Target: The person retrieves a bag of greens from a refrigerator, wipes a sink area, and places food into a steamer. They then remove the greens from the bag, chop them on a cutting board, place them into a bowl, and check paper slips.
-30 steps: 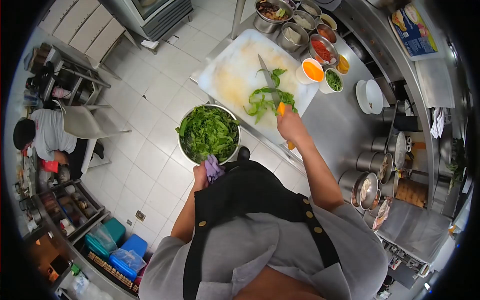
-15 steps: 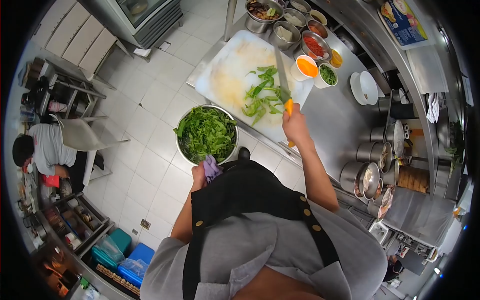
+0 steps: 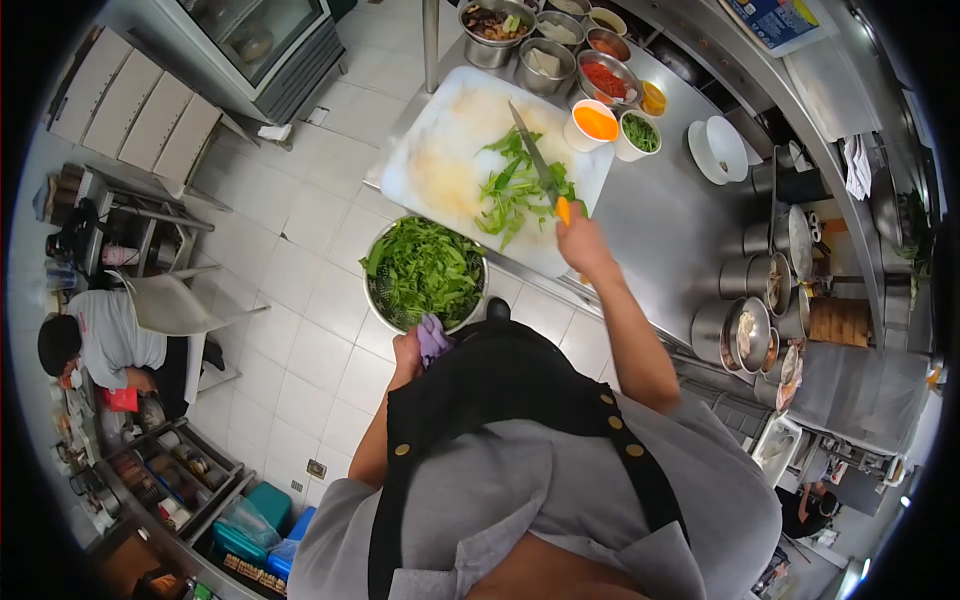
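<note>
My right hand (image 3: 582, 243) is closed round the orange handle of a kitchen knife (image 3: 536, 160). Its blade lies across cut green leaves (image 3: 512, 195) on a white cutting board (image 3: 440, 125). Lower left, my left hand (image 3: 408, 352) grips a purple cloth (image 3: 433, 338) at the near rim of a round metal bowl (image 3: 368, 290); whether the fingers also clasp the rim is hidden. Chopped leafy greens (image 3: 425, 270) fill the bowl, which sits close against the board's near left edge, beside my apron.
Metal bowls of ingredients (image 3: 545, 65) and white tubs, one with orange contents (image 3: 596, 122), crowd the board's far right side. White plates (image 3: 718, 150) stand on the steel counter (image 3: 650, 220). A person (image 3: 120, 340) sits at far left near a chair (image 3: 180, 300).
The knife has swung so its tip points further left, over the leaves. My left hand stays on the cloth by the bowl. The whole view has shifted slightly.
</note>
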### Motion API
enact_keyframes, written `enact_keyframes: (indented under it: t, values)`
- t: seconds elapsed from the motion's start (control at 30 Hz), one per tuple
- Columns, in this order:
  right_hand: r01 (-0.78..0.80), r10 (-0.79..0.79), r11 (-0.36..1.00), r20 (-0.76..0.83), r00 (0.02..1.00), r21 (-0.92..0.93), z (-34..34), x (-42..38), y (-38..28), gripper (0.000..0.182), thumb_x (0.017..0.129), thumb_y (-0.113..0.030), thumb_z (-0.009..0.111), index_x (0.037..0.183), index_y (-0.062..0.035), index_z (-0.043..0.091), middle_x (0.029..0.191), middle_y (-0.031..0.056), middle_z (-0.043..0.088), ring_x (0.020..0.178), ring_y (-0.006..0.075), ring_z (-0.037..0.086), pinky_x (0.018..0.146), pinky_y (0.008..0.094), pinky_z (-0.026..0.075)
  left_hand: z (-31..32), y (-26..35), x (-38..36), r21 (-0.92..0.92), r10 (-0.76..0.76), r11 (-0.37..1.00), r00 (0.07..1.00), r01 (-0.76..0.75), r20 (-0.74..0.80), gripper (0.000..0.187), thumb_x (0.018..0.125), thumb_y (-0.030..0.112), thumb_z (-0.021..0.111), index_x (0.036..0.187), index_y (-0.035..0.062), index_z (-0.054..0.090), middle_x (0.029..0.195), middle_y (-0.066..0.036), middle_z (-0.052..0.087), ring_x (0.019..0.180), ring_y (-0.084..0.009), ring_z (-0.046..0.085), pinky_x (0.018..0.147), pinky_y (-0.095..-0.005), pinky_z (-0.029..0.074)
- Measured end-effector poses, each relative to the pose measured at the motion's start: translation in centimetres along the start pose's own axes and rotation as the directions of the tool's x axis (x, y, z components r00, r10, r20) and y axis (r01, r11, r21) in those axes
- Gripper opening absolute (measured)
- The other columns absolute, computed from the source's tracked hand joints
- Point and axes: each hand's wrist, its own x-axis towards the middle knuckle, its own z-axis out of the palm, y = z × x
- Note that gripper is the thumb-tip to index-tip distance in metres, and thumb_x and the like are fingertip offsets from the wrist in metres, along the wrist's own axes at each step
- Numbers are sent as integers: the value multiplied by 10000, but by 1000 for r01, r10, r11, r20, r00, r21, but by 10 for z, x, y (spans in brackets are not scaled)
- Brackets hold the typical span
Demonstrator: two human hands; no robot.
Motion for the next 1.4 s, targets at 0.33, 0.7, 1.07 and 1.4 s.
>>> enact_keyframes:
  t: [0.33, 0.7, 1.07, 1.4]
  values:
    - [18, -47, 987, -179, 983, -159, -13, -71, 118, 365, 836, -192, 557, 1184, -131, 464, 742, 236, 621, 718, 421, 609, 663, 526, 482, 33, 8, -9, -21, -67, 997, 998, 68, 20, 384, 835, 228, 563, 712, -136, 571, 669, -164, 609, 577, -215, 584, 510, -382, 453]
    - [312, -308, 949, -81, 948, 42, 28, -120, 111, 382, 834, -181, 586, 1182, -80, 467, 661, 205, 598, 598, 416, 587, 553, 503, 473, 73, -8, -40, -247, -107, 964, 994, 94, -38, 372, 841, 221, 569, 644, -94, 548, 627, -127, 577, 538, -186, 549, 479, -351, 428]
    - [310, -326, 944, -162, 932, -114, -3, -23, 112, 436, 814, -183, 602, 1230, -103, 499, 736, 238, 619, 685, 418, 610, 618, 497, 500, 77, -20, -39, -179, -78, 983, 984, 48, -163, 383, 829, 209, 571, 740, -164, 565, 672, -167, 601, 576, -191, 564, 502, -353, 431]
    - [454, -462, 874, -12, 887, -172, 1, 47, 79, 428, 851, -204, 565, 1248, -80, 466, 732, 224, 628, 684, 414, 618, 608, 505, 501, 73, 4, -55, -240, -80, 970, 974, 27, -211, 365, 831, 209, 575, 697, -129, 550, 663, -153, 591, 584, -192, 562, 509, -341, 441]
